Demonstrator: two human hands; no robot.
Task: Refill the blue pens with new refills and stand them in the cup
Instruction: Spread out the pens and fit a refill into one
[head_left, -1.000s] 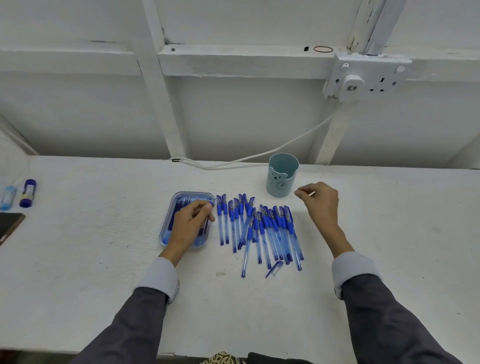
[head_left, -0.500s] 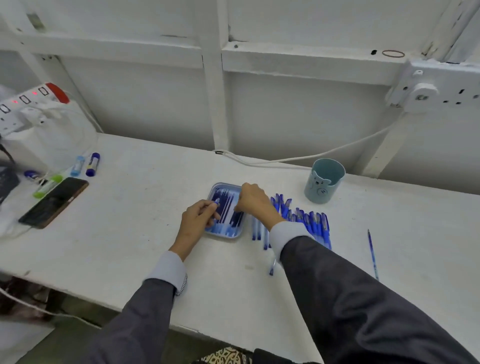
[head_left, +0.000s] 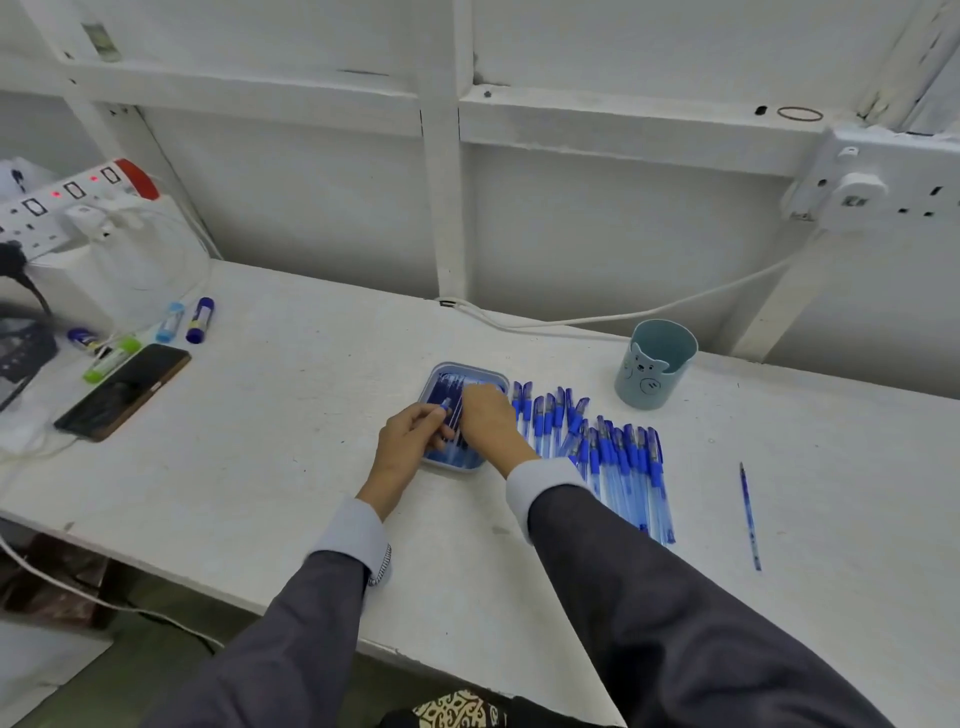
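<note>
A small clear-blue tray (head_left: 441, 370) of dark blue refills sits mid-table. My left hand (head_left: 408, 449) hovers at its left edge, fingers curled round a blue pen piece (head_left: 443, 414). My right hand (head_left: 485, 423) reaches across into the tray with its fingers bent down among the refills; whether it grips one is hidden. Several blue pens (head_left: 618, 457) lie in a row right of the tray, partly under my right sleeve. The pale blue cup (head_left: 655, 364) with a bear face stands upright behind them. One loose refill (head_left: 748, 514) lies alone further right.
A phone (head_left: 124, 389), glue sticks (head_left: 200, 319) and a green marker (head_left: 111, 358) lie at the left, below a power strip (head_left: 67, 195). A white cable (head_left: 597, 319) runs along the back wall to a socket (head_left: 883, 182). The table's front edge is close to my sleeves.
My right hand left a refill on the table at the right and crossed over to the tray. My left hand stayed at the tray. The view swung left.
</note>
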